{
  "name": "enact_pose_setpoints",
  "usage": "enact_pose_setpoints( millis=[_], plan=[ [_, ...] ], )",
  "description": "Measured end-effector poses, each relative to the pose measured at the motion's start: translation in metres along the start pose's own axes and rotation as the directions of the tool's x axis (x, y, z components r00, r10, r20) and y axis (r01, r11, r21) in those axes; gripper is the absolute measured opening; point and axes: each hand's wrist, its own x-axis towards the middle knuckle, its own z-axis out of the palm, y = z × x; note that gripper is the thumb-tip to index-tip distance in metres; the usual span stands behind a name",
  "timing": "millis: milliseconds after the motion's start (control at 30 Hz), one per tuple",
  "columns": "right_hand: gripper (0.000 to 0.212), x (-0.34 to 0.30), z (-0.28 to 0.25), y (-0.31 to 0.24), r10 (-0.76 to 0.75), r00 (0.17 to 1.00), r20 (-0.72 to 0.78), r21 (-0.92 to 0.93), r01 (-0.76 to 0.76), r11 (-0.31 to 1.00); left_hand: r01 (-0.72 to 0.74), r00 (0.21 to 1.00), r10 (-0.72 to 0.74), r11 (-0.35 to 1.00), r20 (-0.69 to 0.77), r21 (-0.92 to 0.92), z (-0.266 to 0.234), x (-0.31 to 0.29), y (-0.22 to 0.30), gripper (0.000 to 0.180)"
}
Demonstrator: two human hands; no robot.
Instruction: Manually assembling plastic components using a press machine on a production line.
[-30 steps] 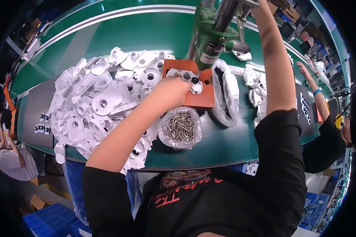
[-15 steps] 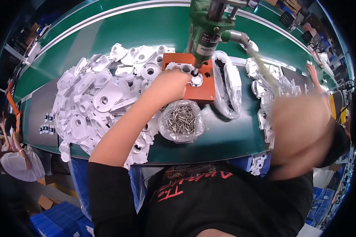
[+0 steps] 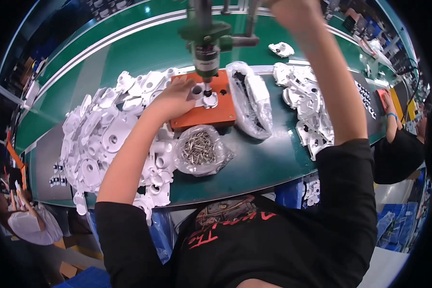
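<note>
My left hand [image 3: 175, 98] reaches to an orange block fixture [image 3: 204, 117], its fingers bent over a white plastic part [image 3: 210, 101] lying there. Some fingertips are hidden behind the part's raised tube. The black-tipped spindle of a green press-like machine [image 3: 207, 60] comes down onto this part, just right of the fingers. High at the upper edge, my right hand [image 3: 295, 12] is smeared by motion and partly cut off, beside the machine's upright metal bar [image 3: 252, 21]. Its fingers and anything in them cannot be made out.
White plastic parts [image 3: 113, 139] heap up on the left. A plastic-lined bowl of metal pins [image 3: 198, 148] stands before the fixture. Right of it lies a clear bag of black pieces [image 3: 247, 98]; more white parts [image 3: 305, 98] lie farther right. A co-worker's hand [image 3: 388, 98] shows at right.
My right arm has swung upward from the right side to the upper edge. The machine's bar has turned from slanting down rightward to upright. My left hand stays at the fixture; the whole view has shifted.
</note>
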Motion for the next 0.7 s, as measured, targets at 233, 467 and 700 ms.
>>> enact_pose_setpoints(
  millis=[233,467,700],
  plan=[
    [0.051,-0.005,-0.09,0.062,0.557,0.816,0.154,-0.207,-0.525,0.826,0.123,0.966,-0.083,0.981,0.243,-0.153,-0.042,0.016,0.0,0.025],
    [0.035,-0.027,-0.23,0.085,0.53,0.84,-0.114,-0.888,0.153,-0.434,0.378,0.883,-0.442,0.868,-0.156,-0.323,-0.066,0.071,-0.096,0.018],
    [0.04,-0.045,-0.284,0.115,0.666,0.692,-0.279,-0.822,0.187,-0.539,0.233,0.907,-0.351,0.878,-0.231,-0.418,0.02,0.133,-0.149,0.036]
  ],
)
